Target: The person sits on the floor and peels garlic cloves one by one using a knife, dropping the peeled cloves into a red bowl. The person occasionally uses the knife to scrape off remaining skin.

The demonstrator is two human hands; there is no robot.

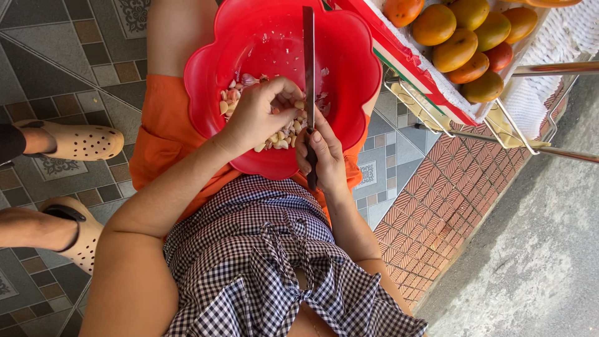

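While my right hand grips the knife, blade pointing away, my left hand pinches a garlic clove just left of it, over the bowl.

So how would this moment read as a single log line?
left hand: picking at garlic cloves | right hand: gripping knife | red bowl: on lap

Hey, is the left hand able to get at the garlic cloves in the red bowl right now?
Probably yes. The left hand is already inside the red bowl, fingers resting on the garlic cloves. The knife in the right hand stands just beside it, not across its way.
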